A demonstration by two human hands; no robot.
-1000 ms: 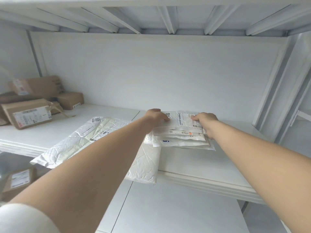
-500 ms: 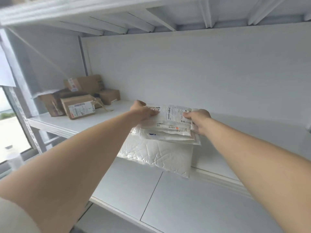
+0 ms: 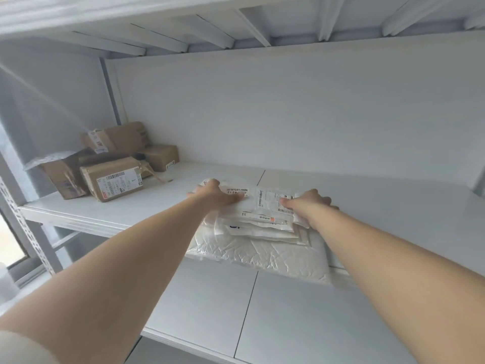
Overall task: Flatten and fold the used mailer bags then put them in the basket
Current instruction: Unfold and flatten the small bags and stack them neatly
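— How much room is there?
— Plenty. The shelf (image 3: pixel 380 206) is bare to the right of the mailers and behind them, back to the wall. A lower shelf (image 3: pixel 301 324) runs in front, nearer.
— Any edges to watch?
— The shelf's front lip. The big padded mailer (image 3: pixel 262 256) at the bottom hangs over it at its near right corner.
— Where are the bags, exactly?
— In one stack (image 3: pixel 262 224) in the middle of the shelf, near the front. White, flat and folded, shipping labels and barcodes facing up, with the crinkled padded one underneath.
— How many?
— One padded, and at least four thinner ones on top. The layers are too close to count surely.
— Anything else?
— Four cardboard boxes (image 3: pixel 112 177) huddled at the far left, well apart from the stack.
— And the hands?
— Two. The left hand (image 3: pixel 215 197) lies on the stack's left end, fingers stretched flat. The right hand (image 3: pixel 309 203) grips the right end, thumb on top, fingers curled over the edge.
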